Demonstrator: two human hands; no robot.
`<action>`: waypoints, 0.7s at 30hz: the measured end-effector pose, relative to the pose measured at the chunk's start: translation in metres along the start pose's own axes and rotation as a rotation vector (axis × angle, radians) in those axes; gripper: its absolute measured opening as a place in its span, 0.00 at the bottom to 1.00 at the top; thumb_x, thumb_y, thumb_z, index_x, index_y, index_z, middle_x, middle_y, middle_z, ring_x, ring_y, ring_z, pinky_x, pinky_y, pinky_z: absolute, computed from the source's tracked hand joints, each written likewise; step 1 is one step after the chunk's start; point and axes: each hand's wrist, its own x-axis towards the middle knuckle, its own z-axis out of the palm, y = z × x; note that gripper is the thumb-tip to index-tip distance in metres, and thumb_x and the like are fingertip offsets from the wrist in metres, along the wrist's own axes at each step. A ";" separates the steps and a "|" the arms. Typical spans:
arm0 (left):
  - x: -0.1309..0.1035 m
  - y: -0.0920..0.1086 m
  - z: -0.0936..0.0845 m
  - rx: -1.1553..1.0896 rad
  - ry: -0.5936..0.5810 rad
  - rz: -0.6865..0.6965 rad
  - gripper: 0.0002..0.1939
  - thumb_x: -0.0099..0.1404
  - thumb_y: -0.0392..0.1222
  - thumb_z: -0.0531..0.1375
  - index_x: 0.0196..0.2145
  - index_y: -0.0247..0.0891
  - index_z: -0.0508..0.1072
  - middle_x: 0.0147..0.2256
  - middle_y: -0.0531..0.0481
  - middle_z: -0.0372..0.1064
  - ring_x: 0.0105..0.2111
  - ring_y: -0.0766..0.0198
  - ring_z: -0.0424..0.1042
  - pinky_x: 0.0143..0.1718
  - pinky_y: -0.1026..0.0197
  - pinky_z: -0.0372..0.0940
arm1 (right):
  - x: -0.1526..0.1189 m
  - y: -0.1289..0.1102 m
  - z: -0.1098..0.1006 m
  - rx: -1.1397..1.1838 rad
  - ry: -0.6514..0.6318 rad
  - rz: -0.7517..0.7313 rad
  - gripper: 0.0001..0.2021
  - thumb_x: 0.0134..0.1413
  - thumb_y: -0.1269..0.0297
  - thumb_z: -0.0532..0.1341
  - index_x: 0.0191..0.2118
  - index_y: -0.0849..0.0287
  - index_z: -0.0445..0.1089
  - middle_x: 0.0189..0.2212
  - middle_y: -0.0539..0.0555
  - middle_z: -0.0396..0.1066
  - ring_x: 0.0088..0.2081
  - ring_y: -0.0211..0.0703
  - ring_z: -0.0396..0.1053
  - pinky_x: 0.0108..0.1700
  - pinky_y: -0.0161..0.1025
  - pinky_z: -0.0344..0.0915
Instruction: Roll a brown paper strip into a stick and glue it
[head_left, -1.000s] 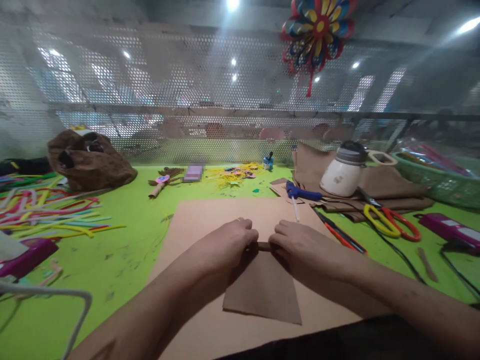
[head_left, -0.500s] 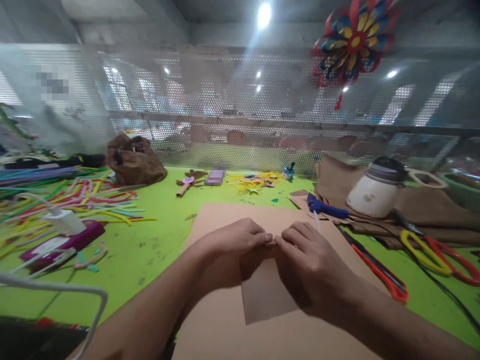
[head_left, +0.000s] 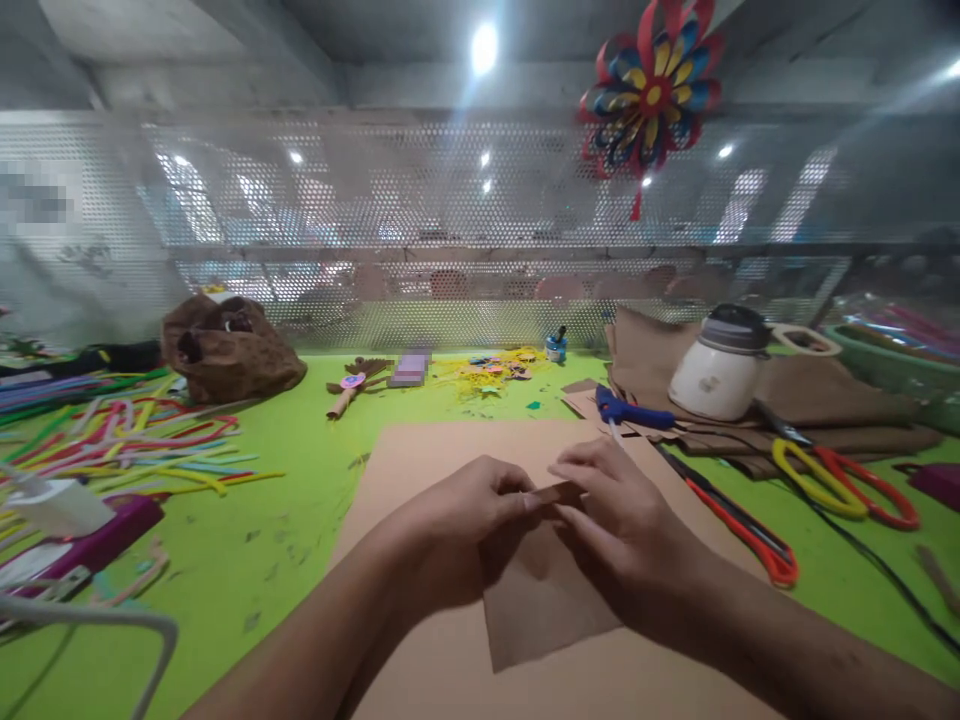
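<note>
A piece of brown paper [head_left: 544, 600] lies over a large tan board [head_left: 420, 640], its far edge turned up into a narrow fold. My left hand [head_left: 480, 505] pinches the left part of that folded edge between thumb and fingers. On the right part, my right hand [head_left: 615, 510] holds the fold between its thumb below and its fingers above. Both hands are close together above the board. The undersides of the fingers are partly hidden.
To the right lie a blue glue gun [head_left: 634, 410], a red utility knife [head_left: 742, 525], scissors [head_left: 840, 480] and a white jar [head_left: 716, 370] on folded brown material [head_left: 840, 390]. Leftward are pipe cleaners [head_left: 172, 440], a purple power strip [head_left: 112, 545] and a brown bag [head_left: 229, 350].
The view has turned slightly right. My right fingers have lifted and spread, the thumb lies lower, and more of the paper's raised fold shows between the hands.
</note>
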 end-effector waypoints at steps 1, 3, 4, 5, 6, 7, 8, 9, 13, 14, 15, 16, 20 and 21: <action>0.000 0.001 -0.001 0.091 -0.008 0.027 0.17 0.60 0.54 0.59 0.32 0.35 0.71 0.25 0.54 0.60 0.24 0.69 0.56 0.25 0.65 0.52 | 0.001 0.000 -0.002 0.074 0.015 0.087 0.12 0.57 0.70 0.58 0.47 0.60 0.68 0.44 0.62 0.67 0.46 0.52 0.63 0.46 0.48 0.64; 0.000 0.005 -0.002 0.260 -0.024 0.084 0.14 0.62 0.51 0.57 0.32 0.35 0.72 0.26 0.53 0.63 0.25 0.68 0.59 0.26 0.65 0.54 | 0.004 -0.002 -0.007 0.259 0.020 0.299 0.11 0.57 0.64 0.60 0.45 0.60 0.70 0.41 0.61 0.68 0.44 0.50 0.65 0.44 0.45 0.64; 0.000 0.007 -0.002 0.321 -0.019 0.106 0.13 0.63 0.49 0.56 0.33 0.35 0.72 0.27 0.53 0.65 0.26 0.68 0.61 0.27 0.65 0.55 | 0.005 -0.003 -0.008 0.378 -0.008 0.420 0.10 0.58 0.61 0.59 0.42 0.60 0.71 0.38 0.59 0.69 0.41 0.48 0.65 0.41 0.43 0.64; -0.001 0.009 -0.001 0.363 -0.006 0.118 0.12 0.63 0.47 0.55 0.33 0.36 0.72 0.28 0.52 0.67 0.28 0.67 0.62 0.29 0.65 0.56 | 0.004 -0.005 -0.009 0.509 -0.068 0.528 0.11 0.59 0.58 0.58 0.38 0.60 0.71 0.35 0.57 0.69 0.38 0.46 0.65 0.39 0.41 0.63; -0.002 0.012 0.000 0.391 0.009 0.123 0.12 0.63 0.46 0.55 0.34 0.36 0.73 0.29 0.52 0.69 0.29 0.66 0.64 0.29 0.65 0.57 | 0.004 -0.006 -0.010 0.633 -0.127 0.612 0.13 0.60 0.55 0.57 0.35 0.60 0.71 0.32 0.55 0.68 0.35 0.44 0.64 0.36 0.39 0.63; -0.003 0.015 0.001 0.404 0.025 0.121 0.11 0.63 0.45 0.54 0.35 0.36 0.73 0.30 0.51 0.70 0.30 0.65 0.65 0.30 0.65 0.57 | 0.002 -0.008 -0.009 0.730 -0.173 0.672 0.15 0.60 0.53 0.56 0.33 0.60 0.71 0.30 0.53 0.66 0.33 0.42 0.63 0.34 0.37 0.62; -0.005 0.018 0.001 0.415 0.030 0.116 0.12 0.62 0.44 0.54 0.36 0.37 0.74 0.31 0.51 0.71 0.31 0.64 0.66 0.30 0.64 0.58 | 0.000 -0.009 -0.009 0.820 -0.200 0.720 0.15 0.59 0.52 0.57 0.33 0.60 0.71 0.28 0.52 0.64 0.31 0.40 0.62 0.31 0.36 0.61; -0.006 0.021 0.002 0.430 0.031 0.110 0.12 0.62 0.43 0.54 0.37 0.37 0.75 0.32 0.50 0.72 0.32 0.64 0.67 0.31 0.64 0.58 | -0.001 -0.009 -0.009 0.889 -0.209 0.759 0.15 0.58 0.52 0.58 0.33 0.60 0.71 0.26 0.50 0.63 0.30 0.38 0.60 0.30 0.34 0.59; -0.009 0.029 0.003 0.487 0.023 0.114 0.14 0.60 0.41 0.54 0.39 0.37 0.76 0.34 0.49 0.74 0.34 0.62 0.69 0.33 0.63 0.59 | -0.004 -0.008 -0.011 1.050 -0.201 0.889 0.09 0.53 0.59 0.64 0.34 0.60 0.73 0.26 0.50 0.65 0.29 0.36 0.61 0.29 0.32 0.57; -0.010 0.029 0.002 0.487 0.025 0.115 0.14 0.60 0.41 0.55 0.39 0.37 0.76 0.34 0.49 0.75 0.34 0.62 0.69 0.33 0.63 0.59 | -0.003 -0.007 -0.012 1.040 -0.199 0.894 0.08 0.52 0.60 0.64 0.34 0.60 0.74 0.27 0.50 0.67 0.29 0.37 0.62 0.29 0.32 0.58; -0.009 0.029 0.002 0.478 0.027 0.114 0.14 0.60 0.41 0.55 0.40 0.37 0.76 0.34 0.49 0.75 0.34 0.61 0.69 0.33 0.63 0.59 | -0.002 -0.006 -0.014 1.005 -0.208 0.885 0.07 0.52 0.62 0.64 0.33 0.60 0.74 0.27 0.51 0.68 0.29 0.37 0.63 0.29 0.33 0.58; -0.009 0.028 0.002 0.463 0.025 0.107 0.14 0.59 0.41 0.55 0.40 0.37 0.76 0.34 0.49 0.75 0.34 0.61 0.69 0.33 0.63 0.59 | 0.000 -0.005 -0.015 0.946 -0.218 0.864 0.07 0.51 0.63 0.64 0.32 0.61 0.75 0.26 0.52 0.69 0.29 0.38 0.64 0.29 0.33 0.59; -0.007 0.025 0.001 0.414 0.025 0.072 0.14 0.57 0.41 0.56 0.39 0.37 0.77 0.33 0.49 0.75 0.33 0.61 0.69 0.31 0.64 0.59 | 0.006 -0.002 -0.021 0.614 -0.224 0.706 0.07 0.50 0.68 0.61 0.30 0.61 0.78 0.26 0.54 0.73 0.29 0.41 0.67 0.29 0.34 0.61; -0.007 0.025 0.001 0.423 0.028 0.058 0.13 0.57 0.40 0.56 0.37 0.36 0.77 0.32 0.49 0.75 0.32 0.62 0.69 0.30 0.64 0.58 | 0.006 -0.002 -0.022 0.553 -0.229 0.669 0.08 0.50 0.68 0.61 0.30 0.61 0.78 0.26 0.54 0.74 0.30 0.42 0.67 0.28 0.34 0.61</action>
